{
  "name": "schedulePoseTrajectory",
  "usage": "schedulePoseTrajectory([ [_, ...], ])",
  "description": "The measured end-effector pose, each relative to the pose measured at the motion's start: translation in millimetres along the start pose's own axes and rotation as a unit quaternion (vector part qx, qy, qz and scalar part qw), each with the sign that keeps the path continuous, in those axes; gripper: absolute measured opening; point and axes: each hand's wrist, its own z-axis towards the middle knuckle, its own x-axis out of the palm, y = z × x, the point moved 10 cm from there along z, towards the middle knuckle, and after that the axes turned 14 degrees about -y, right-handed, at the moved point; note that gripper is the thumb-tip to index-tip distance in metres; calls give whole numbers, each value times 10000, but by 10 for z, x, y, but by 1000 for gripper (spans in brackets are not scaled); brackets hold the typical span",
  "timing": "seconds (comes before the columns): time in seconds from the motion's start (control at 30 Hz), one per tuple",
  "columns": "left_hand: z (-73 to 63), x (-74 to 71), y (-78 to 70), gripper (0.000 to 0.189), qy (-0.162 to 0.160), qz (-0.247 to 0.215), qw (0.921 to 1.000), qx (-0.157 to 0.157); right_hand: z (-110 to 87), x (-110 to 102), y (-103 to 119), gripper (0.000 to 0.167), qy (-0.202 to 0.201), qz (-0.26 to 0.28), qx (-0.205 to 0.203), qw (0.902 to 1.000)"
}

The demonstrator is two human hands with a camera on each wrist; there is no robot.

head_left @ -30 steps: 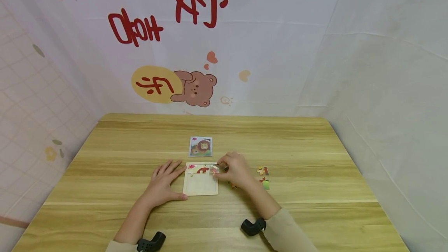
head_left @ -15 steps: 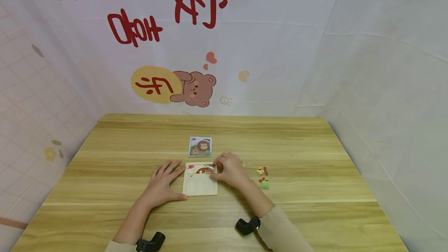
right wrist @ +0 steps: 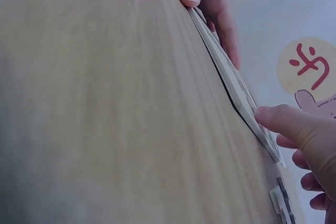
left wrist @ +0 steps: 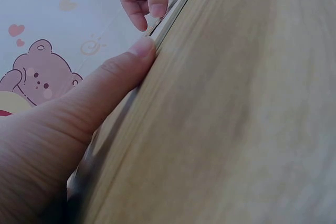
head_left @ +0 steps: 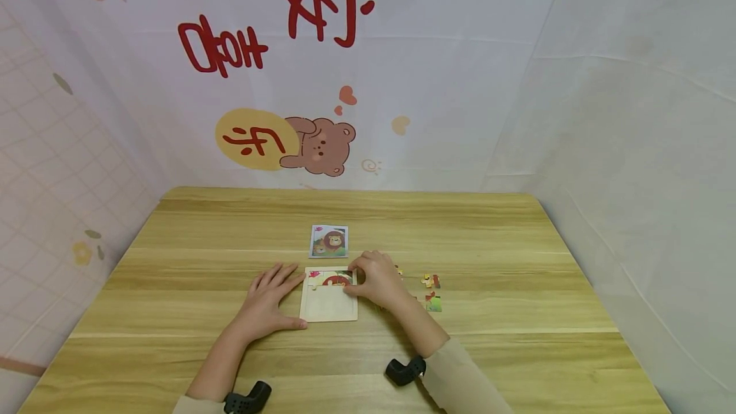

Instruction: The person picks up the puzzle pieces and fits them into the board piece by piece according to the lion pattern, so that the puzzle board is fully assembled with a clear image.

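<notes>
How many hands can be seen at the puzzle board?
2: the left hand touches the left side of the board, and the right hand is at its upper right corner. No others show.

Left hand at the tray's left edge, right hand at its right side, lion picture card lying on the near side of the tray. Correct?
Not quite: the lion picture card lies beyond the tray, not on its near side, as the head view shows. The left hand and right hand are as you said.
</notes>
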Motion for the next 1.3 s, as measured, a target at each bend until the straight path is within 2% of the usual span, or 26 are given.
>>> schedulePoseTrajectory([
  [0.3, 3, 14, 6, 103, 21, 1, 10000, -11, -13, 22, 58, 30, 61, 123, -343, 9993],
  [1.03, -8, -5, 20, 103, 18, 30, 10000, -23, 5, 59, 98, 28, 122, -99, -318, 9994],
  [1.3, -12, -6, -4, 103, 4, -41, 10000, 0, -29, -58, 34, 33, -97, 549, -156, 9983],
])
